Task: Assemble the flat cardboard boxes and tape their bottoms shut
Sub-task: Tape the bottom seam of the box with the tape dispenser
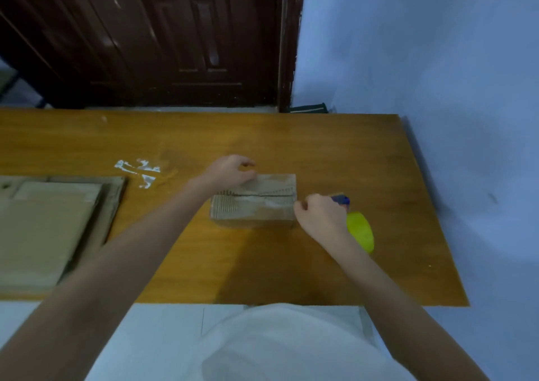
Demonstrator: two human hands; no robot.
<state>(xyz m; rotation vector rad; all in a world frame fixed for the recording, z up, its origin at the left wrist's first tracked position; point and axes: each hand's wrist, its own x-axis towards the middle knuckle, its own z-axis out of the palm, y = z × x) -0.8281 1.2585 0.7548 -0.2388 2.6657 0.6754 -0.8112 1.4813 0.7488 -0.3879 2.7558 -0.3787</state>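
A small assembled cardboard box [253, 202] stands on the wooden table [335, 153] with its flaps closed on top and a strip of clear tape along the seam. My left hand [230, 170] rests on the box's far left top edge, fingers curled over the flap. My right hand [320, 215] is at the box's right end and grips a tape dispenser [359, 230] with a yellow handle and a blue head. The dispenser's head sits against the box's right edge, partly hidden by my hand.
A stack of flat cardboard boxes [49, 229] lies at the table's left. Scraps of clear tape [140, 172] stick to the table left of the box. A dark wooden door [151, 36] and a pale blue wall [423, 59] stand behind the table.
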